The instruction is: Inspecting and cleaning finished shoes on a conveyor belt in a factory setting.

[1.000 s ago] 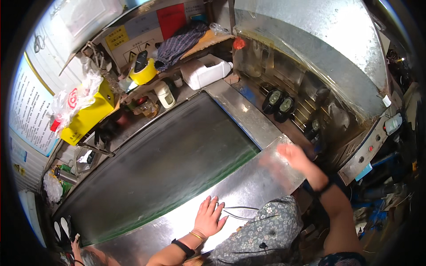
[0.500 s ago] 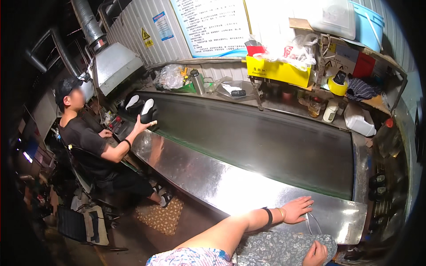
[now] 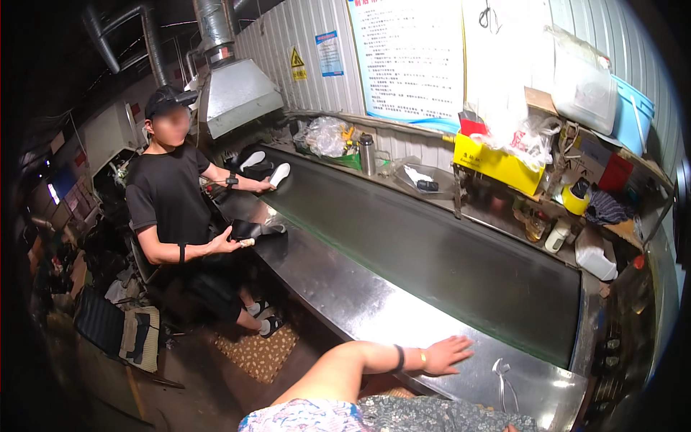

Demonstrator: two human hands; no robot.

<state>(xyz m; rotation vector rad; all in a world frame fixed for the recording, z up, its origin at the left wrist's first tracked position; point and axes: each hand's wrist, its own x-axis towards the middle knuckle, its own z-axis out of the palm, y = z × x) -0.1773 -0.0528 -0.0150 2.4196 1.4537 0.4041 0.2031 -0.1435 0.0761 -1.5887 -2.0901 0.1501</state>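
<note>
My left hand [image 3: 446,355] rests palm down with fingers spread on the shiny metal ledge [image 3: 345,284] along the conveyor. It holds nothing. Just right of it, apart from the fingers, lies a thin bright metal tool [image 3: 506,383] with two long curved arms; its exact kind is unclear. Only a sliver of my right hand [image 3: 510,428] shows at the lower edge, its fingers hidden. At the far left, a co-worker in black reaches one hand to a white-lined shoe piece [image 3: 280,175] on the belt; the other hand is beside a black shoe piece [image 3: 248,230] on the ledge.
The dark conveyor belt [image 3: 432,248] runs beyond the ledge. Behind it, a shelf holds a yellow box [image 3: 497,164], a light-blue bucket [image 3: 633,115] and a white bottle [image 3: 558,235]. A metal hood [image 3: 241,97] stands over the far end. A chair [image 3: 119,327] is at left.
My left hand has moved left off the metal tool, and my right hand has dropped almost out of view. The co-worker has turned this way, arms apart. The view has shifted left.
</note>
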